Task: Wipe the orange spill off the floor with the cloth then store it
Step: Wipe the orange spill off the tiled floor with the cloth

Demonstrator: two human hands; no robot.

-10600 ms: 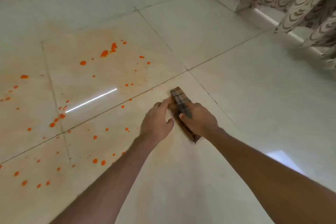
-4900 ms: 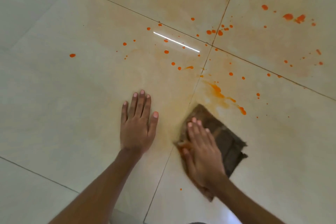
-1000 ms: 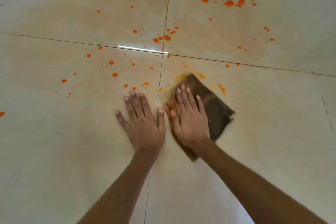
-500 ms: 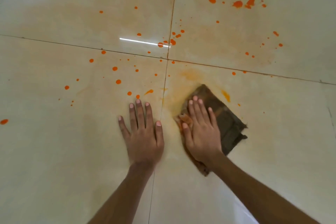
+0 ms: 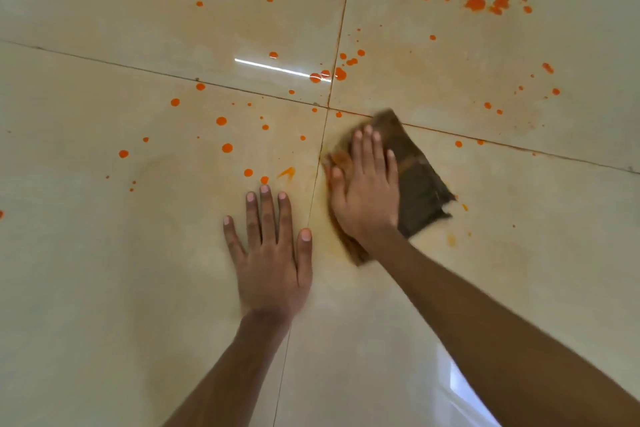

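Right hand (image 5: 367, 198) grip: flat, pressing cloth (image 5: 415, 180); left hand (image 5: 273, 260) splayed on floor (image 5: 104, 288). Wiping early; most orange drops (image 5: 221, 121) remain, storing undone.

Left hand (image 5: 272, 260) flat, palm down, fingers spread and pointing forward, thumb out to the right. Right hand (image 5: 367, 194) flat too, palm down, fingers together, slightly blurred, just ahead and right of the left. Both forearms bare, reaching forward from below.

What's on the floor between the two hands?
In the head view, only a grout line and smeared tile lie between the left hand and right hand.
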